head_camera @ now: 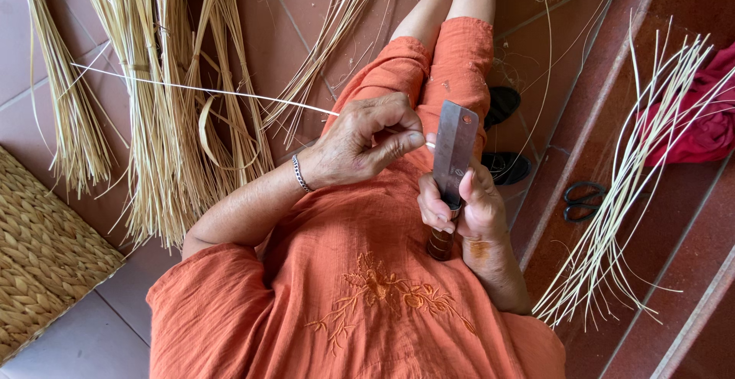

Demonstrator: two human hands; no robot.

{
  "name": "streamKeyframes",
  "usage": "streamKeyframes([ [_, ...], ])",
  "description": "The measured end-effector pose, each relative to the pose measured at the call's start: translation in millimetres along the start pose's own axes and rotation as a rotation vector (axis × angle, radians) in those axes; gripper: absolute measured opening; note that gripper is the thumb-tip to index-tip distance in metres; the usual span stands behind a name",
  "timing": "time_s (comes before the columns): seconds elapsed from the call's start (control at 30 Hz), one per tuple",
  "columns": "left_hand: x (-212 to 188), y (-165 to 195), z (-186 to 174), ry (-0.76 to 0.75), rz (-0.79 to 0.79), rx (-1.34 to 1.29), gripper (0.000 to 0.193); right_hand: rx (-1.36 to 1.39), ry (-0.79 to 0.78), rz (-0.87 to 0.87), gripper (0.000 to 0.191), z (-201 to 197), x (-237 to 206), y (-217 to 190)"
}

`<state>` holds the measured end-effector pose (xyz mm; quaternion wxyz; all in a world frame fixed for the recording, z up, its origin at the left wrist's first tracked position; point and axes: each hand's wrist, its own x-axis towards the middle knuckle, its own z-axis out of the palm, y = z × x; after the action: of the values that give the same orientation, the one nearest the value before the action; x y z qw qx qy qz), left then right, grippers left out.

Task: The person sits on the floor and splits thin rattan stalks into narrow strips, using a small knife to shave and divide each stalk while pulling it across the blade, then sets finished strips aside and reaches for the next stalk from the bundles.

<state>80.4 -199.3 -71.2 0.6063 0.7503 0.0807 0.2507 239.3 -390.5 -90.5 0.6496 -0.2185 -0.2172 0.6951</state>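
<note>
Knife perhaps against pinched strip

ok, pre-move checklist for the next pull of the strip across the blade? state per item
1. Left hand pinching the thin strip near the blade: ok.
2. Right hand closed on the knife handle, blade upright: ok.
3. Strip actually touching the blade edge: cannot tell, fingers hide it.
4. Left fingertips clear of the edge: not ok, very close beside it.
5. Strip's free end runs out unsnagged over the reed bundles: ok.
6. Scissors on the step, away from both hands: ok.
</note>
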Motion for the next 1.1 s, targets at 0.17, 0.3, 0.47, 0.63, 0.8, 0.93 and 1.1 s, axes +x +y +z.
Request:
streamKeyframes([
  [0.17, -1.6, -0.5, 1.1, 0.006, -0.002, 0.011, 0.012, -0.026, 0.026, -0.004, 0.060, 0.6, -1.8, 2.2],
  [0.3, -1.7, -1.0, 1.4, 0.008, -0.007, 0.017, 0.012, -0.013, 0.043, -0.002, 0.059, -0.9, -1.0, 4.6],
  [0.47, -1.7, -0.8, 0.9, 0.005, -0.040, 0.023, 0.012, 0.005, 0.054, 0.015, 0.058, -1.1, 0.7, 4.1],
  [0.63, -1.4, -1.9, 2.4, 0.016, 0.018, 0.056, 0.013, 0.003, 0.061, -0.002, 0.056, -2.5, 2.4, 5.0],
  [0.8, 0.1, -4.3, 6.1, 0.021, 0.014, -0.010, 0.012, 0.044, 0.032, 0.006, 0.055, -8.8, 7.2, 5.8],
  [0.93, 3.2, -5.2, 4.8, -0.002, 0.037, -0.049, 0.008, 0.016, -0.022, -0.018, 0.054, -8.4, 7.7, -0.4],
  [1.1, 5.9, -5.6, -4.0, -0.006, 0.057, 0.030, 0.013, -0.080, 0.050, -0.029, 0.062, -0.8, 3.2, -3.9],
])
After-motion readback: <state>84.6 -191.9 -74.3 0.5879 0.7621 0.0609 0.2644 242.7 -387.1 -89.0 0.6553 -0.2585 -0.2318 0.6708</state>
